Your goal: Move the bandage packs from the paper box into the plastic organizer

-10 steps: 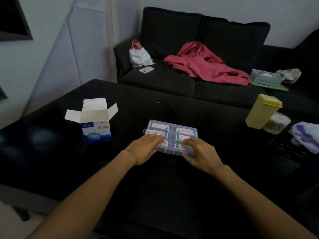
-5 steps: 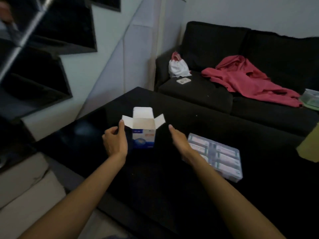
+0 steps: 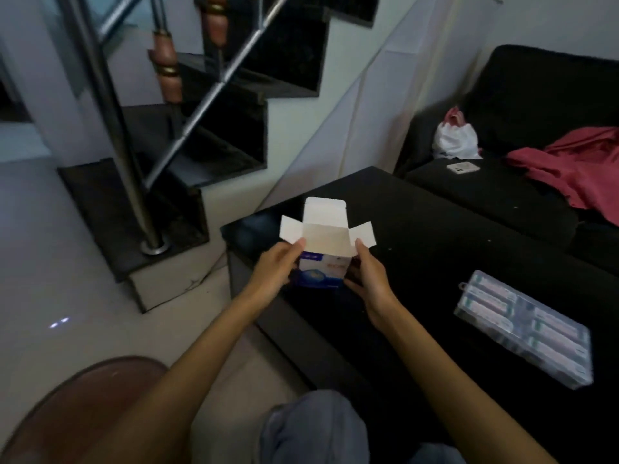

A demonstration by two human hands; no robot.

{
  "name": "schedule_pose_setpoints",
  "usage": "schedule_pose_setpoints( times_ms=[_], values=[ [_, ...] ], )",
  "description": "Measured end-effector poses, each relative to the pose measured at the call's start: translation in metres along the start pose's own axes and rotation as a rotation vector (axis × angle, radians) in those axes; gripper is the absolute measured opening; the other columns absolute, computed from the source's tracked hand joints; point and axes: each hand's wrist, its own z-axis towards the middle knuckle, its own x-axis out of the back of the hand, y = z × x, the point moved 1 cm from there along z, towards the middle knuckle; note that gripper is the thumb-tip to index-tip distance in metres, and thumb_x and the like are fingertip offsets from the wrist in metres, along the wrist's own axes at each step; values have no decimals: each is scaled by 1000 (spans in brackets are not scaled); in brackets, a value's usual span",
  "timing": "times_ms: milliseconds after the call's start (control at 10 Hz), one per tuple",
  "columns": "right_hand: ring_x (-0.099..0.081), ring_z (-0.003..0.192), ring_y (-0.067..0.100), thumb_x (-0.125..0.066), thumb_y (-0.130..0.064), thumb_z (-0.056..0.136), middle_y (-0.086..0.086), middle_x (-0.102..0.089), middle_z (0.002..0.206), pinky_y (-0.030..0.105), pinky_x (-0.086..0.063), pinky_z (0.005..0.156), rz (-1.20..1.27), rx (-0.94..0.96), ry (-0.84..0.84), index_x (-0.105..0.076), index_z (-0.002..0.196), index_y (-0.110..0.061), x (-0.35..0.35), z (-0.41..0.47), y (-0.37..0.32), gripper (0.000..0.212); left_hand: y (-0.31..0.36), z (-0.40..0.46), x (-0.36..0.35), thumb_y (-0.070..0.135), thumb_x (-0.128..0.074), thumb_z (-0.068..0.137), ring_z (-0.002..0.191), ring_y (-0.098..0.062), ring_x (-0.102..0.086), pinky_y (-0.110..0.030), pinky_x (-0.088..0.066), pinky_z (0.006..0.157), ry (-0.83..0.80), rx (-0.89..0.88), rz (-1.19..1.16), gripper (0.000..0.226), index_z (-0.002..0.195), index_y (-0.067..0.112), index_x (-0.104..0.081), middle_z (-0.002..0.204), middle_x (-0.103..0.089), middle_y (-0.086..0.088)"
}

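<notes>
A white and blue paper box (image 3: pixel 323 262) with its top flaps open is held between both hands near the black table's left corner. My left hand (image 3: pixel 273 271) grips its left side, thumb at the rim. My right hand (image 3: pixel 366 279) grips its right side. What I can see of the box's inside looks white and bare. The clear plastic organizer (image 3: pixel 522 329) lies flat on the table to the right, lid down, with several bandage packs (image 3: pixel 549 326) showing through it.
The black table (image 3: pixel 418 249) has its left corner just beyond the box. A black sofa (image 3: pixel 522 105) behind holds a red cloth (image 3: pixel 576 169), a white bag (image 3: pixel 455 139) and a phone (image 3: pixel 464 167). Stairs with a metal rail (image 3: pixel 114 122) stand at left. A brown stool (image 3: pixel 83 413) is near my knee.
Both hands left the organizer, reached left and took hold of the paper box. My view swung left, so the organizer now lies at the right.
</notes>
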Motion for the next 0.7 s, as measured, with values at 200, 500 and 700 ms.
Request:
schedule_pose_setpoints(
  times_ms=[200,500,700],
  values=[
    [-61,93,21,-47,-31,98,12,-64,106,31,-49,77,-328,110,-263,-60,91,-13,-110,-62,34,23,-22,-104,132,30,-66,88,89,-25,-65,-33,-52,74,359,89,25,23,100,10,-64,98,-67,-9],
    [-54,107,23,-38,-49,97,11,-54,127,29,-42,88,-707,-199,-714,-49,130,-7,-209,-112,112,55,-124,-181,264,62,-48,88,116,-37,-53,-40,-40,98,412,590,639,72,127,1,-54,132,-53,-24],
    [-56,93,18,-48,-32,97,6,-60,108,12,-39,60,-734,-88,-715,-62,116,-5,-175,-109,111,36,-130,-167,255,43,-52,94,108,-33,-58,-35,-43,86,384,518,714,48,124,7,-60,124,-60,-20]
  ],
)
